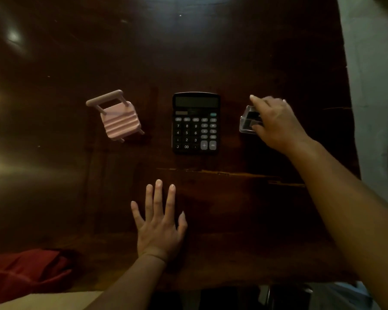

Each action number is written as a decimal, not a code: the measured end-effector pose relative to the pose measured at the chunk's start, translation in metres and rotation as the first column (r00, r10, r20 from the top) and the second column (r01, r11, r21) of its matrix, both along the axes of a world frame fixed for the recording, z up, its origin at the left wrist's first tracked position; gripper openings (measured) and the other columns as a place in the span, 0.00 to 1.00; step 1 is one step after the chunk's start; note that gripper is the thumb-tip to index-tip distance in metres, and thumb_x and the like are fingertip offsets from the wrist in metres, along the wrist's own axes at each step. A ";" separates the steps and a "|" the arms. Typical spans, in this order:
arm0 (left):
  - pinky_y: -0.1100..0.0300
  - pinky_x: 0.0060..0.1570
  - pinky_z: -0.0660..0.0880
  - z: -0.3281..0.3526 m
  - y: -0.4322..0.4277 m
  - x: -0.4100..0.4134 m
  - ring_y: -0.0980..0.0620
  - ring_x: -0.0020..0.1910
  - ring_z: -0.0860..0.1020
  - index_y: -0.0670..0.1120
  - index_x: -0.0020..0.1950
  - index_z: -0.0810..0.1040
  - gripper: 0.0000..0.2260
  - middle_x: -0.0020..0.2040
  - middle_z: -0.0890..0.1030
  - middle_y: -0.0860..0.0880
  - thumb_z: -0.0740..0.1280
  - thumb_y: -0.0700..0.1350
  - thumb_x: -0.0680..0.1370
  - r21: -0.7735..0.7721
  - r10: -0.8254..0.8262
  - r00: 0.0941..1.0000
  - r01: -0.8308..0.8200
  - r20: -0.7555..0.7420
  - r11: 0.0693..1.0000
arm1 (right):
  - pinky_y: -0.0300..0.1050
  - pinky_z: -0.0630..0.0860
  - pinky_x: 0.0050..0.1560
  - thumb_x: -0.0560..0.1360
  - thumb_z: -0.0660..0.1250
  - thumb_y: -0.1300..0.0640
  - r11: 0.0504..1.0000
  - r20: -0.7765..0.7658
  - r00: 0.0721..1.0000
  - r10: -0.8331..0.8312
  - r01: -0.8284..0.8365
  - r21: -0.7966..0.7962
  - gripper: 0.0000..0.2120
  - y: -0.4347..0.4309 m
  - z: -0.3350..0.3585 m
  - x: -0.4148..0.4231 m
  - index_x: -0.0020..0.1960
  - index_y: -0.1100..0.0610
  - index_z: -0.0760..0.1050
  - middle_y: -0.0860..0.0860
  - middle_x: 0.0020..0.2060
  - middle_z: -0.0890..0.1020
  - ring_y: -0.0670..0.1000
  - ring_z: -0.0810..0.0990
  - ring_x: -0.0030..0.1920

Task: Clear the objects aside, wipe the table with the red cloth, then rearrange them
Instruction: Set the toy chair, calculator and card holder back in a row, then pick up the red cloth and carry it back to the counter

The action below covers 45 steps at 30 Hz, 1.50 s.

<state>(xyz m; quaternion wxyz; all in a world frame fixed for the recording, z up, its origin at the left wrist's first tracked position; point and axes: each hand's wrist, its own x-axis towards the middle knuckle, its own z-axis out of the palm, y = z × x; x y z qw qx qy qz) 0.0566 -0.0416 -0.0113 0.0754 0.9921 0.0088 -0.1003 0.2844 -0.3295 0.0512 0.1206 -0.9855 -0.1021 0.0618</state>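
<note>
Fingers of our right hand [276, 121] curl over a small clear plastic box [248, 120] with dark contents, thumb at its near edge and index finger stretched past its far corner; whether the box is truly clamped or only touched we cannot tell, since the hand is blurred and covers most of it. We judge this to be either the lifting or the setting down of one object, though which stage of the task it belongs to is not plain from the scene.

Seen from the head camera, a black calculator [195, 123] lies flat just left of the grip, keys up, and farther left again sits a pink toy suitcase [119, 118], tilted with its handle pointing away from us. All three form a row across the dark wooden table [211, 52]. Our left hand [160, 224] rests palm down, fingers spread and gripping nothing, nearer to us and left of the grip, probably steadying our lean. A bunched red cloth [25, 271] waits well to the left, at the table's near corner. Nothing blocks the box; the table's right edge lies close beyond our hand, so a sideways shove risks a fall.
</note>
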 end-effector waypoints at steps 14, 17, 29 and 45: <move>0.38 0.70 0.42 0.029 0.005 0.013 0.48 0.77 0.41 0.57 0.78 0.47 0.30 0.80 0.45 0.51 0.53 0.61 0.78 -0.076 -0.004 0.988 -0.008 -0.152 0.997 | 0.46 0.72 0.64 0.76 0.68 0.55 0.940 -0.149 0.971 -0.185 0.219 0.261 0.23 0.115 0.012 -0.200 0.70 0.53 0.69 0.50 0.67 0.69 0.51 0.69 0.67; 0.43 0.64 0.69 0.076 0.011 0.036 0.44 0.67 0.68 0.51 0.71 0.67 0.22 0.72 0.67 0.45 0.61 0.53 0.78 -0.098 0.030 0.927 -0.071 -0.373 0.993 | 0.45 0.73 0.59 0.77 0.66 0.53 0.961 -0.207 0.968 -0.143 0.186 0.205 0.24 0.117 0.032 -0.229 0.71 0.51 0.66 0.49 0.66 0.71 0.50 0.71 0.64; 0.54 0.51 0.73 0.187 0.077 -0.058 0.47 0.57 0.76 0.48 0.67 0.71 0.18 0.60 0.77 0.46 0.63 0.50 0.78 -0.236 -0.108 0.985 0.074 -0.133 0.969 | 0.46 0.77 0.48 0.75 0.68 0.48 0.975 -0.207 0.964 -0.168 0.193 0.109 0.24 0.126 0.108 -0.292 0.68 0.50 0.67 0.49 0.60 0.72 0.50 0.74 0.56; 0.47 0.63 0.72 0.150 0.309 -0.114 0.46 0.61 0.73 0.47 0.71 0.68 0.24 0.63 0.75 0.45 0.66 0.46 0.75 -0.223 0.193 0.962 -0.234 -0.191 0.946 | 0.49 0.78 0.49 0.71 0.70 0.43 0.961 -0.341 0.899 0.275 -0.260 0.090 0.27 0.396 0.047 -0.291 0.66 0.47 0.66 0.49 0.57 0.72 0.49 0.73 0.53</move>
